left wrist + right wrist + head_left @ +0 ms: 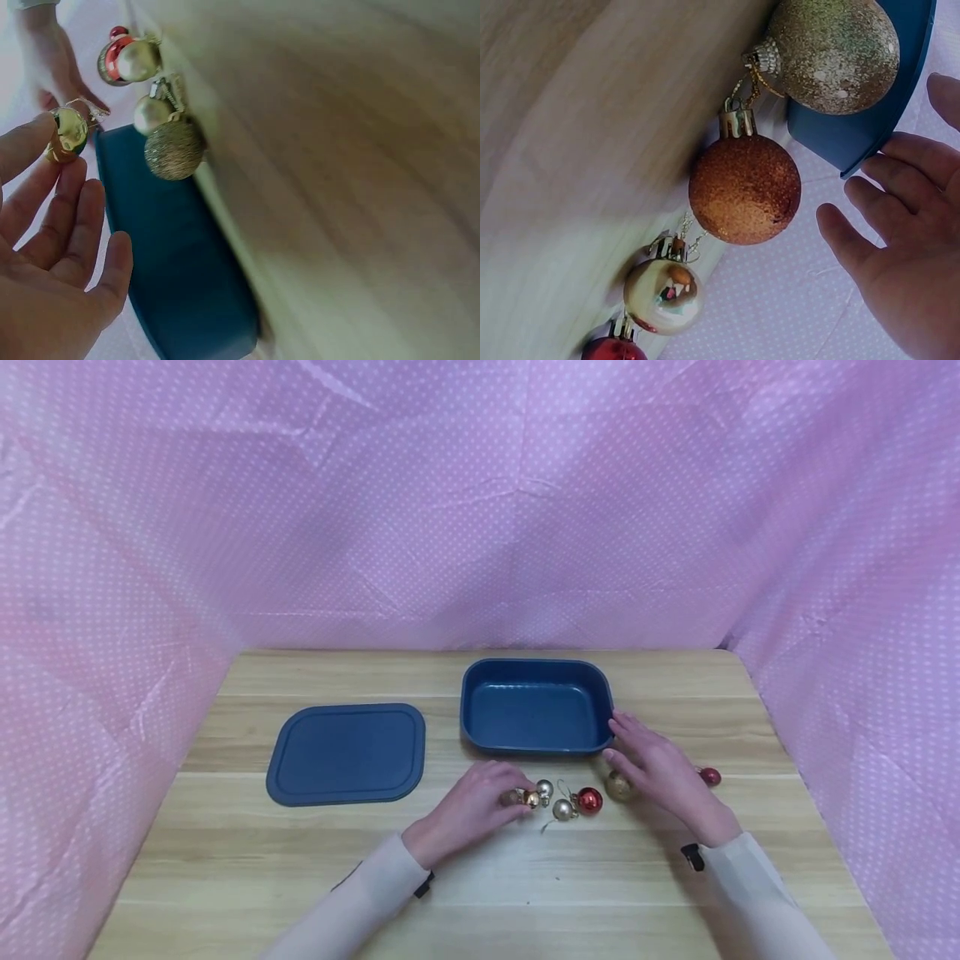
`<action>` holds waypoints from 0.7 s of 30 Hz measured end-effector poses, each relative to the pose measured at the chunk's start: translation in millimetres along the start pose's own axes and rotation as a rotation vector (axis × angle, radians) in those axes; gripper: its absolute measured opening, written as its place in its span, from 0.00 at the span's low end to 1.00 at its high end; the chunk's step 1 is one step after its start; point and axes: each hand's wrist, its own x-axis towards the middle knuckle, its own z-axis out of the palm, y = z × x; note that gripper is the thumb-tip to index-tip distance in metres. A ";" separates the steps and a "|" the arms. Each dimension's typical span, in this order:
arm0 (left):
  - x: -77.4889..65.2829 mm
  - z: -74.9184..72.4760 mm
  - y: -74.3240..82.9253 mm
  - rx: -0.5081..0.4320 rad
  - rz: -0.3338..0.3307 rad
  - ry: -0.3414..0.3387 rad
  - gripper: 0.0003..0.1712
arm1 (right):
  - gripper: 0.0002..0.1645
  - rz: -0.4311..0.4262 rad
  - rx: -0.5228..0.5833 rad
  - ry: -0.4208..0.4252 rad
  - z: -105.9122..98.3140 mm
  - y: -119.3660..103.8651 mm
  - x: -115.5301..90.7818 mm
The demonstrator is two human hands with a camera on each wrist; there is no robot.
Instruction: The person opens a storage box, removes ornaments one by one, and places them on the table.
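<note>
My left hand pinches a small shiny gold Christmas bauble between thumb and fingertips, just above the table in front of the blue box. Close to those fingers lie two pale gold baubles and a shiny red bauble. With fingers extended, my right hand is at the box's near right corner; whether it touches the rim I cannot tell. Below its thumb sits a glittery gold bauble. The right wrist view shows a copper glitter bauble beside a larger champagne one.
A flat blue lid lies on the wooden table left of the box. Beyond my right hand is a dark red bauble. Pink dotted cloth encloses the table at the back and sides.
</note>
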 end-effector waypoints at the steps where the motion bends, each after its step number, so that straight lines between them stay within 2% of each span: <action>1: -0.5 1.3 -0.9 0.006 0.009 -0.001 0.17 | 0.35 0.001 -0.001 0.000 -0.1 0.0 0.0; 8: 0.6 7.7 -6.0 0.072 0.056 -0.043 0.16 | 0.35 0.001 -0.002 0.003 -1.3 -1.4 -0.3; 16: 1.9 15.2 -10.1 0.124 0.047 -0.124 0.17 | 0.34 0.000 0.002 0.006 -0.2 -0.2 -0.2; 21: 3.1 19.3 -11.7 0.138 0.038 -0.126 0.16 | 0.35 0.005 0.012 -0.002 -0.6 -0.1 -0.2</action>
